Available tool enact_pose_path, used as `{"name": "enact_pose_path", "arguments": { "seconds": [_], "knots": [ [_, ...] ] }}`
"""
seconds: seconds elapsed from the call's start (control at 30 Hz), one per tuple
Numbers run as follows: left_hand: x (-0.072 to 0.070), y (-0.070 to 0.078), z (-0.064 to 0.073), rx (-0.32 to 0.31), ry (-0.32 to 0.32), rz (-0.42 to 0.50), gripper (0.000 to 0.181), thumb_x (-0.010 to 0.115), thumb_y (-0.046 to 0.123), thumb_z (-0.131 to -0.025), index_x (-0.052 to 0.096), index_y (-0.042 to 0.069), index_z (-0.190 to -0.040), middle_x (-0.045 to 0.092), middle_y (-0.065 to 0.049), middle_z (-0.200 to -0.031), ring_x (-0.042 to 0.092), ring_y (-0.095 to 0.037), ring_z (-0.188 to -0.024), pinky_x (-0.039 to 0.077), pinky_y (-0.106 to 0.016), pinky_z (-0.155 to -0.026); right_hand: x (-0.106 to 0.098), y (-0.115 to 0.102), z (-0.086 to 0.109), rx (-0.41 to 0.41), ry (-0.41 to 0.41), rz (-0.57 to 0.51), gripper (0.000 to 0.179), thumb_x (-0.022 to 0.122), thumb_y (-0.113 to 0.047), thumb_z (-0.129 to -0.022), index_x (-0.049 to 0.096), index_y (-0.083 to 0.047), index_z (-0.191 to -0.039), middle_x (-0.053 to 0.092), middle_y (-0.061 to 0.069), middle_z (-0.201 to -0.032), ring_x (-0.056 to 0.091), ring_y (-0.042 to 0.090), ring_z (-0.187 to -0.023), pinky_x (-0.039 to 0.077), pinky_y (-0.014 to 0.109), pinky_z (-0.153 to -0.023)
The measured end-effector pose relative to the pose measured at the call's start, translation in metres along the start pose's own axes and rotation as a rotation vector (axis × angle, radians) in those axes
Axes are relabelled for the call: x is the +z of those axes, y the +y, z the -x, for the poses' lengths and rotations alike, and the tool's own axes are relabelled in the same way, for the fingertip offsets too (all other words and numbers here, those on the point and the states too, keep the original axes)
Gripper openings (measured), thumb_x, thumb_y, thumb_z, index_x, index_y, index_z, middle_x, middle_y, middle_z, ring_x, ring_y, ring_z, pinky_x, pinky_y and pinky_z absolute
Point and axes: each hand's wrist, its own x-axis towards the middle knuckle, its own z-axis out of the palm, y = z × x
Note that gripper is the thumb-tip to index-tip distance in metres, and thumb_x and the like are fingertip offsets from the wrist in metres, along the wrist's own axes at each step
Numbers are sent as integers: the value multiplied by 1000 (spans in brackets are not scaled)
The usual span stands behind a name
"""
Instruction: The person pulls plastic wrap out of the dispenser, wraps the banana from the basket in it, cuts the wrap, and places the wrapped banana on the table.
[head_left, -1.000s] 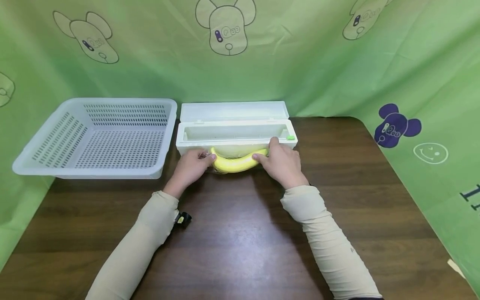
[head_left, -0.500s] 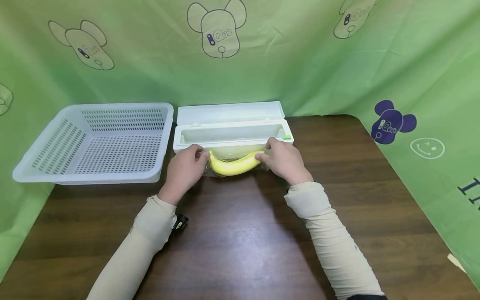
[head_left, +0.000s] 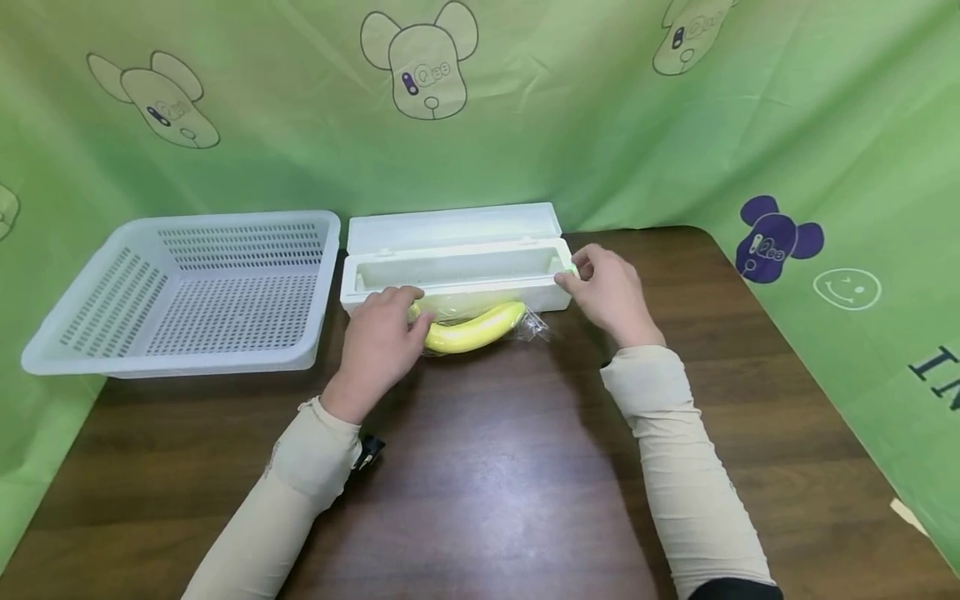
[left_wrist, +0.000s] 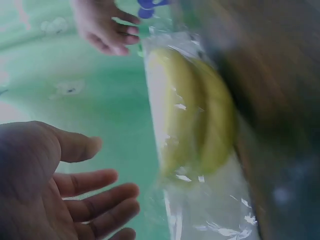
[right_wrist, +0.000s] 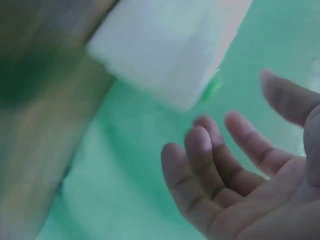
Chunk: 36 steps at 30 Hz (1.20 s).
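A yellow banana [head_left: 476,332] lies along the front of a white lidded box [head_left: 525,297], with crinkled clear film [head_left: 534,325] around it. My left hand [head_left: 382,346] hovers at the banana's left end and hides it. In the left wrist view, the left hand [left_wrist: 65,190] has its fingers spread apart from the film. My right hand [head_left: 611,292] is at the box's right end, near a small green piece [right_wrist: 212,89] on its edge. The right wrist view shows the right hand [right_wrist: 240,175] with loosely bent fingers and nothing in them.
The box's lid [head_left: 453,229] stands raised at the back, against a green printed curtain [head_left: 525,150]. A white slotted basket [head_left: 326,275] is to the left on the brown wooden table [head_left: 487,500].
My right hand has left the banana's right end and moved right to the box's end, exposing crinkled film. My left hand has loosened its fingers at the left end. The head view has shifted slightly.
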Motion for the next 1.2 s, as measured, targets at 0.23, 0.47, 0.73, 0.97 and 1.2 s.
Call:
{"name": "enact_pose_path", "arguments": {
  "seconds": [0.23,0.47,0.73,0.97,1.2],
  "knots": [
    [4,36,-19,86,-53,98,34,63,23,-101,65,4,-129,66,-13,-126,58,-32,-117,43,-45,-102,11,31,-18,-56,-151,-56,89,76,-39,-91,25,-14,-160,39,25,-151,37,44,-137,29,59,-111],
    [26,87,-57,203,-185,123,33,63,19,-101,64,6,-131,66,-9,-128,59,-28,-119,44,-40,-103,17,44,-25,-55,-182,-56,92,73,-46,-92,20,-17,-162,34,18,-158,38,38,-139,31,53,-112],
    [49,128,-102,170,-309,26,31,60,17,-102,67,13,-131,67,-3,-125,63,-23,-110,50,-36,-91,19,44,-26,-101,-98,23,69,68,-32,-96,40,-9,-154,67,23,-120,57,41,-107,43,50,-97],
    [65,133,-129,128,-372,-20,30,59,12,-99,69,12,-127,69,0,-121,61,-17,-93,51,-33,-82,22,40,-23,-97,-60,62,70,72,-35,-94,45,-5,-151,69,11,-78,59,41,-99,44,50,-95],
    [81,134,-135,152,-414,-70,13,61,16,-99,73,12,-97,66,0,-86,57,-16,-74,48,-32,-65,21,41,-20,-74,-56,92,67,70,-26,-94,43,-8,-153,60,11,-73,55,37,-87,45,49,-88]
  ]
}}
